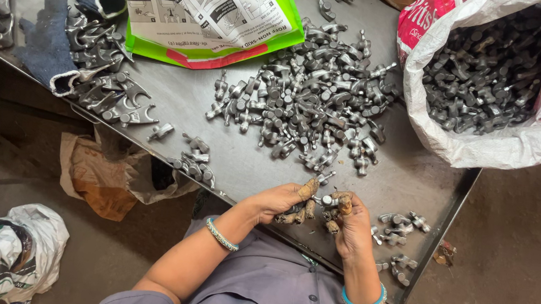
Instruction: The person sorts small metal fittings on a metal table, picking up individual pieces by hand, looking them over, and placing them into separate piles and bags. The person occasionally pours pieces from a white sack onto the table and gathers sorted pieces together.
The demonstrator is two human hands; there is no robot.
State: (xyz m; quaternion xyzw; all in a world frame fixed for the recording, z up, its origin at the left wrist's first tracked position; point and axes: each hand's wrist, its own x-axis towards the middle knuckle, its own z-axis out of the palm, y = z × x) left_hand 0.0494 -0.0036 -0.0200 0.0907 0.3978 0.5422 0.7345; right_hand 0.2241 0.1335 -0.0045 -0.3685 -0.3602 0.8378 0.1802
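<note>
Metal part [327, 200] mostly hidden by fingers [308, 189].

Both bare forearms come up from 6 o'clock and meet in the middle. Left hand [282, 201] and right hand [349, 223] sit knuckles-up, close together, grimy fingers [308, 189] curled in toward each other, a beaded bangle on each wrist.

- Metal table [250, 163] runs from upper left to lower right of the frame.
- Heap of small metal parts [307, 103] lies at its centre.
- Open sack of parts [485, 79] sits upper right.
- Printed bag [211, 13] lies top centre, gloves [52, 41] upper left.
- Left hand [282, 202] and right hand [349, 224] meet around one part [326, 200] at the table's near edge, lower centre.
- Crumpled bag [1, 252] lies on the floor, lower left.
</note>
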